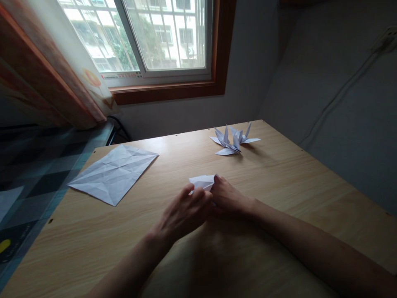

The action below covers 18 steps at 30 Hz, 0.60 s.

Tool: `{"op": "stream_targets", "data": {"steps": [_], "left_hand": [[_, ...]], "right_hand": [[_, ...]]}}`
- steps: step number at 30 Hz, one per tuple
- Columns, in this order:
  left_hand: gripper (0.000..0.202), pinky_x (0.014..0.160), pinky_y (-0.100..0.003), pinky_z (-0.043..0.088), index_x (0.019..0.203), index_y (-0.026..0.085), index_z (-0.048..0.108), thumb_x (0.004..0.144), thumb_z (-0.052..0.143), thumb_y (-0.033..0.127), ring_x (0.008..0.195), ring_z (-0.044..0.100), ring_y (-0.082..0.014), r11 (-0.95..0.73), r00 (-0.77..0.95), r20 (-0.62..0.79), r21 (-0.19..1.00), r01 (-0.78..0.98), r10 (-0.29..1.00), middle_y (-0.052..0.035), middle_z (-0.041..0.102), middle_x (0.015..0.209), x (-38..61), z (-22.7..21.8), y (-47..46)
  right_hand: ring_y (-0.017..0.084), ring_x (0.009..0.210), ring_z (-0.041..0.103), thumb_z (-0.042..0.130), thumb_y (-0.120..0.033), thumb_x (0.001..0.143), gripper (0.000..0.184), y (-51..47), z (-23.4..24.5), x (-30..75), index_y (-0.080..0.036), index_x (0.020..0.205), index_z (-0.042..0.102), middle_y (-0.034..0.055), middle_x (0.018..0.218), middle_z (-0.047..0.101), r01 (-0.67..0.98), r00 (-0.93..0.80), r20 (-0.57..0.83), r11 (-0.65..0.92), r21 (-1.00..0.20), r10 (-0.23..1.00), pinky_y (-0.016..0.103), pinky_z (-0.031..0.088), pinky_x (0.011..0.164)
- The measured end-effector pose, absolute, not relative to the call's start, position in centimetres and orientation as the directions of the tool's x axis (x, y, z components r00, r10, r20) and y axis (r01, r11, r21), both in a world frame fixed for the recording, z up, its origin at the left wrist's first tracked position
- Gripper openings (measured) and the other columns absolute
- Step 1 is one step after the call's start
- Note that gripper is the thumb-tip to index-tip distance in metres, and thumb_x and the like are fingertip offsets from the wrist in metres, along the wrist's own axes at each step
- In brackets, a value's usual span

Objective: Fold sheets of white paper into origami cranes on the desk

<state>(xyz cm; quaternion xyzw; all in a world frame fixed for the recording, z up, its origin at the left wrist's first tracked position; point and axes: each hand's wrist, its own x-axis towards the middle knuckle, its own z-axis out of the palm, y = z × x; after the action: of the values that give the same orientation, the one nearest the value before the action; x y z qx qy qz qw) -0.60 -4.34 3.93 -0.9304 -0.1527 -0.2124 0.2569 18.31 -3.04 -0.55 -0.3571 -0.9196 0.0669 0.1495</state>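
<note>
Both hands meet at the middle of a wooden table (279, 194) over a small folded white paper piece (202, 181). My left hand (182, 213) curls its fingers onto the paper's near edge. My right hand (228, 198) presses down on its right side, fingers together. Most of the piece is hidden under the hands; only its far tip shows.
A creased white sheet (114, 174) lies flat at the table's left. Two finished white paper cranes (233, 140) stand at the far side. Behind are a window (149, 37), a curtain (56, 70) and grey walls; a patterned surface lies left of the table.
</note>
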Motion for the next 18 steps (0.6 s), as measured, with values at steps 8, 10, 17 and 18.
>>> {"op": "stream_targets", "data": {"steps": [8,10,17,18], "left_hand": [[0.017,0.092,-0.047,0.042,0.094,0.015,0.067,0.082,0.056,0.010,0.096,0.055,-0.0277,-0.654,0.802,0.386,-0.466,0.596,0.456,-0.0092,0.062,0.102,-0.2,5.4,-5.8],[0.020,0.101,-0.056,0.038,0.100,0.015,0.068,0.082,0.059,0.015,0.115,0.050,-0.0362,-0.639,0.791,0.401,-0.468,0.610,0.462,-0.0128,0.058,0.124,-0.3,5.7,-5.7],[0.009,0.107,-0.063,0.033,0.082,0.015,0.071,0.082,0.062,0.016,0.124,0.047,-0.0396,-0.710,0.817,0.376,-0.413,0.570,0.437,-0.0151,0.056,0.131,-0.9,5.8,-4.4],[0.009,0.106,-0.063,0.035,0.082,0.015,0.071,0.082,0.062,0.015,0.122,0.049,-0.0387,-0.722,0.821,0.374,-0.403,0.563,0.431,-0.0150,0.058,0.128,-1.0,5.8,-4.2]], "right_hand": [[0.030,0.113,0.050,0.062,-0.043,0.085,0.041,-3.1,-0.7,19.0,-0.016,0.117,0.060,0.0145,0.122,0.060,0.610,-0.679,0.282,0.734,-0.299,0.678,0.047,0.040,0.097],[0.030,0.115,0.050,0.064,-0.045,0.084,0.043,-3.0,-0.7,19.3,-0.018,0.119,0.060,0.0121,0.125,0.060,0.580,-0.677,0.310,0.743,-0.333,0.667,0.046,0.040,0.099],[0.025,0.105,0.060,0.071,-0.038,0.080,0.036,-3.0,-1.8,20.4,-0.017,0.109,0.065,0.0120,0.115,0.066,0.510,-0.644,0.426,0.772,-0.380,0.635,0.041,0.047,0.094],[0.024,0.101,0.062,0.071,-0.036,0.081,0.030,-3.1,-1.9,20.5,-0.017,0.104,0.065,0.0118,0.111,0.068,0.495,-0.641,0.441,0.778,-0.388,0.628,0.039,0.048,0.091]]}}
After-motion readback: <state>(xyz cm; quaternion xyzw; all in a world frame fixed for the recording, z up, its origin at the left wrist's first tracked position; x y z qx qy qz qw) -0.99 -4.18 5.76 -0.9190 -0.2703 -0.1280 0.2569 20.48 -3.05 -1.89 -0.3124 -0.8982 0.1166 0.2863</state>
